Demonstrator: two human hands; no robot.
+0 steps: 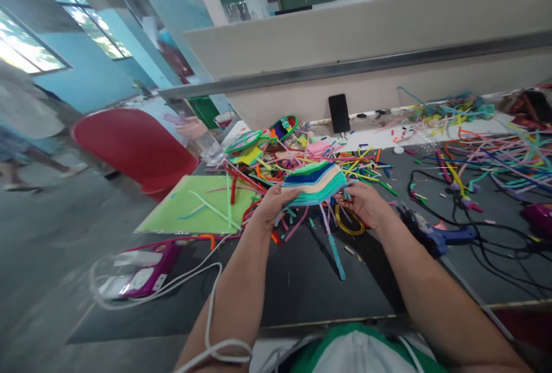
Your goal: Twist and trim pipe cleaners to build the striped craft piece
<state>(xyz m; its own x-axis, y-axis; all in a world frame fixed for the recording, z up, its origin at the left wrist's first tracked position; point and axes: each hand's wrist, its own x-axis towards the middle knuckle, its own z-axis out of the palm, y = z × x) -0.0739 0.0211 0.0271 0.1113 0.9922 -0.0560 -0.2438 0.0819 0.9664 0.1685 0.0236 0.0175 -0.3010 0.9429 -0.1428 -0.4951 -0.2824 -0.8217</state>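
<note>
Above the dark tabletop I hold up a striped panel of pipe cleaners (317,182), banded in teal, dark blue, cream and turquoise. My left hand (279,203) is closed on its left edge, thumb on top. At the right edge, my right hand (361,203) pinches the same panel, its fingers partly hidden. A lilac and turquoise pipe cleaner stem (332,241) hangs below the panel. Behind it spreads a pile of cut, many-coloured pipe cleaners (297,154). A yellow ring (350,225) shows just under my right hand.
A blue glue gun (448,238) with black cables lies right. Loose pipe cleaners (509,154) are heaped beyond it. A green sheet (198,206), a purple box (150,272) and a white cable (215,304) are left. A phone (339,113) leans on the partition; a red chair (133,143) stands left.
</note>
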